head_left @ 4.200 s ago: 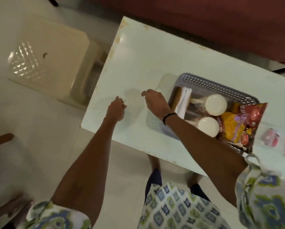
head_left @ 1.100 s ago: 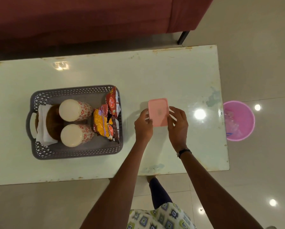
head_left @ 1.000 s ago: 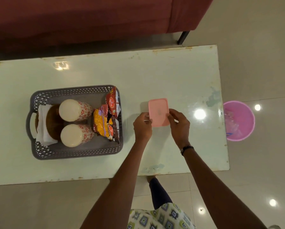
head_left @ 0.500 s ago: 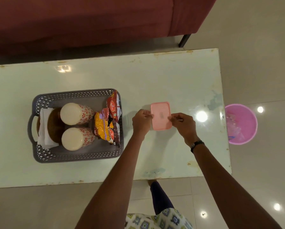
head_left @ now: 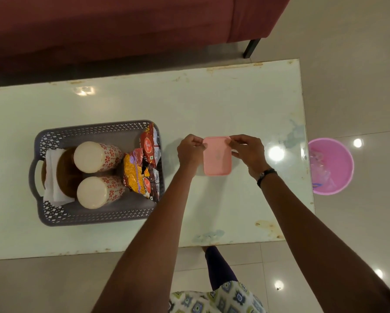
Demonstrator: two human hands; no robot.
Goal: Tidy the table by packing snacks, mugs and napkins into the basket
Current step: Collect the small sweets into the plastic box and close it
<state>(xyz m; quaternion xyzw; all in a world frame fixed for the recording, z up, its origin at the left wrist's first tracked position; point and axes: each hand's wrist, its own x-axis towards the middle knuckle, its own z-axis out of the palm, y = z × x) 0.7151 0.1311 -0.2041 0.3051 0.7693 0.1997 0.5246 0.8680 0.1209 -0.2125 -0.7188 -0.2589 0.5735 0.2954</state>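
At the bottom edge of the frame shows a patterned white, green and blue garment (head_left: 216,299), with a leg in dark purple cloth (head_left: 216,267) above it on the glossy beige tiled floor (head_left: 359,233). Two bare forearms reach up toward the middle of the frame over the pale glass-topped rectangular table (head_left: 212,102). The left hand (head_left: 189,152) pinches the upper left corner of a flat pink rectangular plastic box (head_left: 217,158), and the right hand (head_left: 248,152), a dark band at its wrist, pinches the upper right corner. Whether the box rests on the table cannot be told.

Left of centre on the table stands a grey perforated plastic basket (head_left: 94,216). In it lie two white mugs with red flower print (head_left: 96,173), one above the other; folded white napkins (head_left: 52,177) and something round and brown sit against its left wall, and red and yellow snack packets (head_left: 144,163) lean along its right wall.

At the right edge, on the floor beside the table, is a round pink plastic bin (head_left: 332,166). Across the top stretches a dark red sofa (head_left: 110,28) with a black leg.
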